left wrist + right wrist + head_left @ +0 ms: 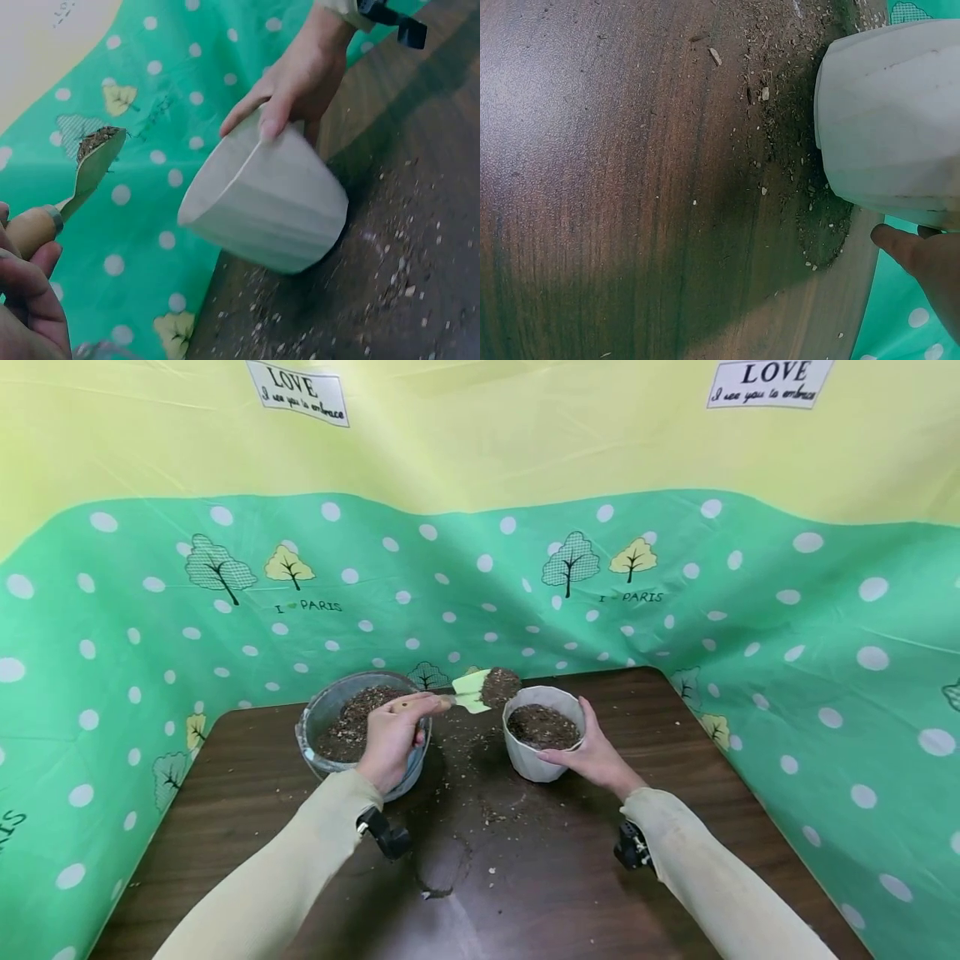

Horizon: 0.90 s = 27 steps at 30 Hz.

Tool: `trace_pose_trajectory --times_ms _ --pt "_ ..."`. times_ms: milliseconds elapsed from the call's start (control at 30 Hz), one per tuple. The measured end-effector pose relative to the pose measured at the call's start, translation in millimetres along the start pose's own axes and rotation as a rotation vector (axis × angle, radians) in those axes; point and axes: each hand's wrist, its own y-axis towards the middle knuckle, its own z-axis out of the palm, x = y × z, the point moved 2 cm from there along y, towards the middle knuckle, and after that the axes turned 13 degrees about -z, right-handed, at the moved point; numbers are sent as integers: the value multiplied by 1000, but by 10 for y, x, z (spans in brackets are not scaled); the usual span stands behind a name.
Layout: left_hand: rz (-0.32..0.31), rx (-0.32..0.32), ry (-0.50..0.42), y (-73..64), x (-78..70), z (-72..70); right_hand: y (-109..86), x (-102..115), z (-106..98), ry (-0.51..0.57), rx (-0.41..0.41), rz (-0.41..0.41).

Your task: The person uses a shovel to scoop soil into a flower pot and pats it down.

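Clasping the trowel [468, 692] in the head view, the left hand [392, 739] is holding soil [500, 687] near the pot [528, 765] the right hand [597, 760] is gripping; left wrist view: premature tilting could be spilling it; right wrist view: crumbs [765, 94] are littering the table [630, 187]

Potting corner, cloth-screened; home or workshop, cannot tell. Comprising: dark wood-grain table [555, 877], soil crumbs [495, 817] scattered on it; green-and-yellow printed cloth [465, 556] behind and at sides; grey tub [308, 748] and white pot [529, 763], both holding soil [543, 727]
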Motion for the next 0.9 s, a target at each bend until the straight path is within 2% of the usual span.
trace_pose_trajectory --times_ms 200,467,600,733,900 --pt "-29 -7 28 56 152 279 -22 4 0 34 12 3" --pt "-21 14 52 120 367 554 -22 8 -6 15 -7 1" --pt "-33 20 65 164 456 622 -17 1 0 25 -15 -7" --pt "-32 26 82 179 480 658 -8 -21 -1 22 -15 -8" --pt "25 -34 80 188 451 641 -6 -28 -7 8 -5 0"
